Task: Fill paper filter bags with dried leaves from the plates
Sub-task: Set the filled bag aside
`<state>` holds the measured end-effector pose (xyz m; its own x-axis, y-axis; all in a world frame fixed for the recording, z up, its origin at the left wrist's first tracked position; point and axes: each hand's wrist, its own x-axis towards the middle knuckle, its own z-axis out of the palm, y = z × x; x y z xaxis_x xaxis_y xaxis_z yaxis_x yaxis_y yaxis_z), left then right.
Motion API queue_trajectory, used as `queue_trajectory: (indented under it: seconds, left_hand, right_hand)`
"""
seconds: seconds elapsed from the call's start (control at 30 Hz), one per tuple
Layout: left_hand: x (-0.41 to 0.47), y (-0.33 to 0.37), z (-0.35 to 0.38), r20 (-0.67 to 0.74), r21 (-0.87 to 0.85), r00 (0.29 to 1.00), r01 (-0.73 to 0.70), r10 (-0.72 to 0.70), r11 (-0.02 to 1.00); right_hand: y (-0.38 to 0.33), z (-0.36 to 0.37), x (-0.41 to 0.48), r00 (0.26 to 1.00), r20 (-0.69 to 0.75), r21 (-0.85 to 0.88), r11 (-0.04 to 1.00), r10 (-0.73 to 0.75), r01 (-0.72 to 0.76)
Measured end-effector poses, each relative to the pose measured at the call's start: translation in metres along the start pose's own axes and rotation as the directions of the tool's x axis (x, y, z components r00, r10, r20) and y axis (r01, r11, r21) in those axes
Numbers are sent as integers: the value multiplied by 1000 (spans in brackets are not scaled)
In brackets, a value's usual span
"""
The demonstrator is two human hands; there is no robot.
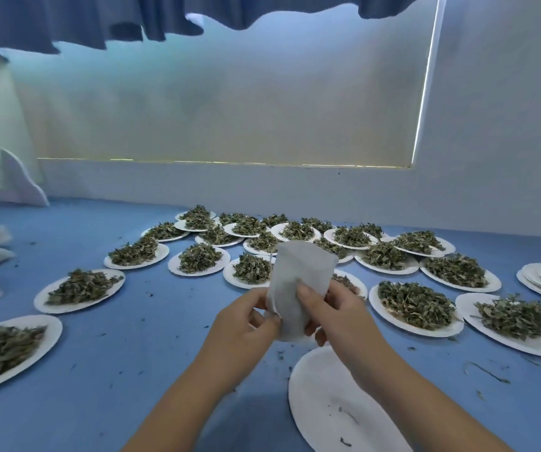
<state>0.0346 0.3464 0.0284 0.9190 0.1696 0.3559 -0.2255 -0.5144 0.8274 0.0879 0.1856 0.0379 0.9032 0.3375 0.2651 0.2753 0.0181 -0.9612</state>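
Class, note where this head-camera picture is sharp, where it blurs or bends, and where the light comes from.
Head view: soft bluish light through the covered window, bright slivers at its right and bottom edges; the filter bag in the left hand and right hand is fairly sharp; the leaf plate at lower left is smeared; the lens bows the window's edges.
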Motion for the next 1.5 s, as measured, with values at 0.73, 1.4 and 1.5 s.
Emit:
queue_trajectory:
  seconds: [0.73, 1.4, 1.5]
  left_hand:
    - [-53, -139, -322, -686, -29, 688, 302, -239, 953]
    - [26, -264, -434, -755, 113, 496, 742, -428, 660]
    - [24, -259, -432, -761, 104, 488, 741, -426, 663]
  right_hand:
    - [-28, 335, 56, 850, 490, 167, 936, 194, -310]
    - [36, 314, 87, 777, 515, 488, 622, 360, -612]
    - [36, 313, 87, 776, 518, 497, 612, 360, -615]
